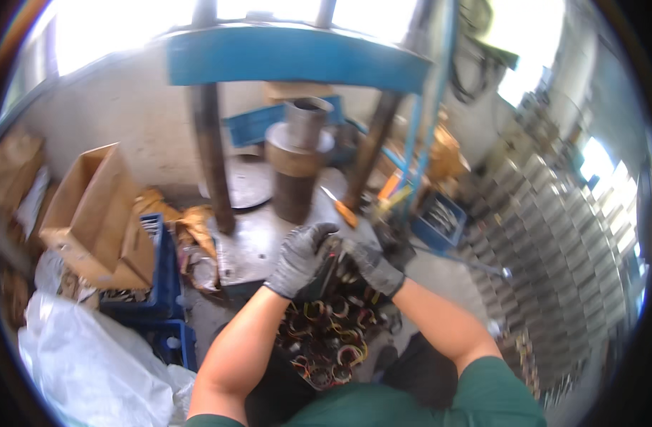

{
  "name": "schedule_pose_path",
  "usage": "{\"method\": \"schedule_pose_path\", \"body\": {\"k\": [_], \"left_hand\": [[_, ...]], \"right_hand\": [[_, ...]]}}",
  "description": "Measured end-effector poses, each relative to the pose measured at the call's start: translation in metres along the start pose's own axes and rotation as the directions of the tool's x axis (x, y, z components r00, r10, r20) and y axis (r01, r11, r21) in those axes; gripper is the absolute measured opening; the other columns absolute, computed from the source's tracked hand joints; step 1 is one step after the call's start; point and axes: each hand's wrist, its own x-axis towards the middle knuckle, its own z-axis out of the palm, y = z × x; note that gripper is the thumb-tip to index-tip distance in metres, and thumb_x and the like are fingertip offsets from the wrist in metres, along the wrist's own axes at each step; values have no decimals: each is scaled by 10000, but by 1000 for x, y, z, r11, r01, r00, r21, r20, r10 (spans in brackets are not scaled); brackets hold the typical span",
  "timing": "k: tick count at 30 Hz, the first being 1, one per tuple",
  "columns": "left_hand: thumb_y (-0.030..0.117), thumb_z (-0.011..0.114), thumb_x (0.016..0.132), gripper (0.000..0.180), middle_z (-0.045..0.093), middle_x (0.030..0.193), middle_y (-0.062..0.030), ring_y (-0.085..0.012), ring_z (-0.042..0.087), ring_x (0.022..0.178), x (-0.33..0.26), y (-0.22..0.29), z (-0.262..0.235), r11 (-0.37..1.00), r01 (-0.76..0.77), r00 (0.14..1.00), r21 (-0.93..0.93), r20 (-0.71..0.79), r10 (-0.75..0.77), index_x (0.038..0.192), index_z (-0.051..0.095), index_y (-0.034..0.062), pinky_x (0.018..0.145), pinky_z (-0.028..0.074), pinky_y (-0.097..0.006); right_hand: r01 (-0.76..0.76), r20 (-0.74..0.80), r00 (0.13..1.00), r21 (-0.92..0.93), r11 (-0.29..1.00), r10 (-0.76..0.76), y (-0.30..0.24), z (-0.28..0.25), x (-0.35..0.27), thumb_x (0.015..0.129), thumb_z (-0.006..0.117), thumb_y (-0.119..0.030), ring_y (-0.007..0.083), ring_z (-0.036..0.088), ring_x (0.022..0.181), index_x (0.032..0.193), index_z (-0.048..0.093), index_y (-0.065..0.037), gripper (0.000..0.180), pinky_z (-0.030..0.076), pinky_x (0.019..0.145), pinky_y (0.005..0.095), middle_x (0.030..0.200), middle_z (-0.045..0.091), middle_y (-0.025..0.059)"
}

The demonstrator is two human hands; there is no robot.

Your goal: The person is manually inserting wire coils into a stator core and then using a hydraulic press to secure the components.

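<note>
Centre of frame: both gloved hands meet over a dark part at the near edge of the metal bench (251,245). Left hand (301,257) is curled over the part's top; right hand (374,267) closes on it from the right side. The part (333,265) is mostly hidden between the gloves; its shape cannot be told.

Just below the hands, lower centre: a dark bin (326,334) full of small coils wound with yellow, red and orange wire.

Behind, upper centre: a rusty steel cylinder (296,167) standing under the blue press frame (290,57). An orange-handled tool (340,206) lies on the bench beside it.

Risks, as judged:
- Grip is shared and blind; if one glove slips, the part likely drops into the coils and snags wires.
- Loose wire loops sit close to the fingers; they could catch a glove.
- Left of frame, blue crates (159,285) and a cardboard box (91,206) crowd the floor, leaving little room to step back.
</note>
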Motion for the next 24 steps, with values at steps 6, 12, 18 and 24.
{"method": "schedule_pose_path", "body": {"k": [6, 12, 18, 24], "left_hand": [[134, 782, 857, 219, 739, 933, -132, -366, 682, 816, -28, 78, 36, 908, -405, 837, -105, 356, 415, 1047, 695, 70, 739, 524, -460], [127, 811, 766, 510, 680, 1027, -124, -353, 652, 958, -49, 96, 75, 862, -473, 732, -180, 464, 499, 1239, 630, 71, 858, 492, -494], [145, 823, 768, 510, 674, 1121, -147, -380, 630, 1028, -63, 74, 70, 941, -332, 729, -62, 616, 298, 1242, 641, 101, 921, 492, -498], [133, 805, 807, 400, 675, 1123, -147, -384, 615, 1078, -77, 72, 49, 988, -142, 720, 66, 691, 57, 1181, 670, 86, 948, 492, -484]], "right_hand": [[-119, 208, 976, 223, 968, 72, 86, -21, -71, 1054, 516, -285, 102, 651, 604, 1074, 697, -77, 276, 529, 550, 252, 795, 706, 32], [-256, 80, 962, -65, 965, 260, 83, -87, -121, 966, 599, -196, 128, 655, 607, 1004, 715, -52, 189, 522, 531, 286, 738, 680, 30], [-433, -428, 877, -512, 742, 216, 103, -250, -219, 925, 604, -218, 147, 645, 652, 1098, 785, -66, 293, 531, 597, 357, 747, 693, 77], [-375, -823, 407, 246, 894, 397, 182, -315, -357, 961, 574, -135, 100, 517, 502, 908, 683, -58, 143, 369, 436, 270, 696, 627, 41]]}}
